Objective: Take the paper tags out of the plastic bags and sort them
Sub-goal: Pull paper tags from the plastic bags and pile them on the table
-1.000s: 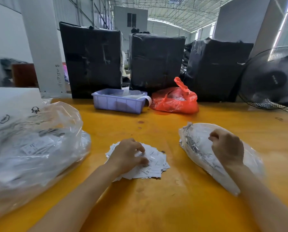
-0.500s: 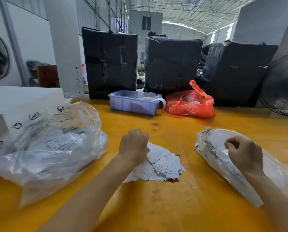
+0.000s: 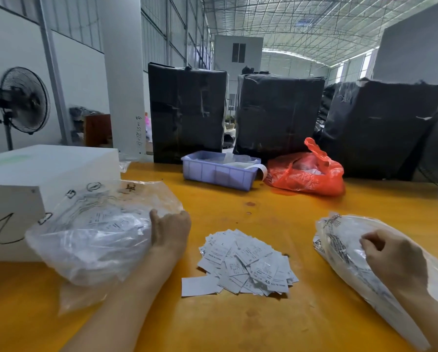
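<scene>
Because the paper tags [image 3: 246, 262] at lower centre are light and slippery, pinch edges; left hand [image 3: 171, 231] touches the left bag [image 3: 96, 232] with relaxed fingers, right hand [image 3: 393, 260] pinches the limp right bag [image 3: 340, 250].

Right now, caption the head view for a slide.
Hands on two clear plastic bags, loose white paper tags between.

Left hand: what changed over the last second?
The left hand left the pile of paper tags and moved left to the big clear plastic bag, touching its side. The right hand stays on the smaller plastic bag; the pile is unmoved.
</scene>
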`<state>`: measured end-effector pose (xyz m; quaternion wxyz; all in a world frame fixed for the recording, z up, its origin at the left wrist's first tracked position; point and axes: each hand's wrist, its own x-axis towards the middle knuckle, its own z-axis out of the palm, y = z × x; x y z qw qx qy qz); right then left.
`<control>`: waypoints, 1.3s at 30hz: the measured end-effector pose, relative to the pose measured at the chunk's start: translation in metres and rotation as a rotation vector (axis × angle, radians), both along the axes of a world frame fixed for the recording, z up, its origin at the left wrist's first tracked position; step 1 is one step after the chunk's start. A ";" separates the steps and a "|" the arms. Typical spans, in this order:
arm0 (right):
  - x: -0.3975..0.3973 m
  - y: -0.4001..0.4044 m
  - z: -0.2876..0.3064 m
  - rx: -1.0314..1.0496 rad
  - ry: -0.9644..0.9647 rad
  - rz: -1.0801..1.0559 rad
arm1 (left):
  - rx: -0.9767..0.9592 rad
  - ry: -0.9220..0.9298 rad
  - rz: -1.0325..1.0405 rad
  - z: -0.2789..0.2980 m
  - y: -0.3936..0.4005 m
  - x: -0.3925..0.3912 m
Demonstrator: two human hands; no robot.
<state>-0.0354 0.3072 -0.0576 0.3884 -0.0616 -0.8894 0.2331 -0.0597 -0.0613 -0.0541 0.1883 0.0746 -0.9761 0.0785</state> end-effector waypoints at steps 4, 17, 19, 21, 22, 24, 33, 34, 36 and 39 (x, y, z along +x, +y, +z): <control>-0.005 0.005 -0.006 -0.006 -0.010 -0.053 | 0.070 0.142 -0.337 -0.007 -0.005 0.000; -0.035 0.044 -0.043 -0.042 -0.083 -0.060 | -0.029 -0.076 -0.273 0.015 0.013 0.006; -0.037 0.045 -0.045 -0.037 -0.095 -0.060 | -0.018 -0.228 -0.163 0.026 0.014 0.009; -0.035 0.042 -0.044 -0.042 -0.098 -0.062 | 0.020 -0.361 -0.043 0.030 0.012 0.013; -0.033 0.039 -0.042 -0.042 -0.095 -0.068 | 0.055 -0.400 -0.003 0.030 0.011 0.015; -0.027 0.031 -0.035 -0.029 -0.093 -0.074 | 0.096 -0.416 0.022 0.026 0.009 0.016; 0.004 -0.007 0.001 -0.010 -0.059 -0.075 | 0.059 -0.168 -0.025 0.026 0.013 0.009; 0.005 -0.009 0.003 -0.023 -0.041 -0.056 | 0.059 -0.181 -0.003 0.028 0.015 0.010; 0.007 -0.012 0.005 -0.079 0.002 -0.020 | 0.006 -0.174 0.038 0.031 0.023 0.013; 0.008 -0.013 0.012 -0.233 0.165 -0.015 | -0.075 0.076 -0.062 0.034 0.040 0.022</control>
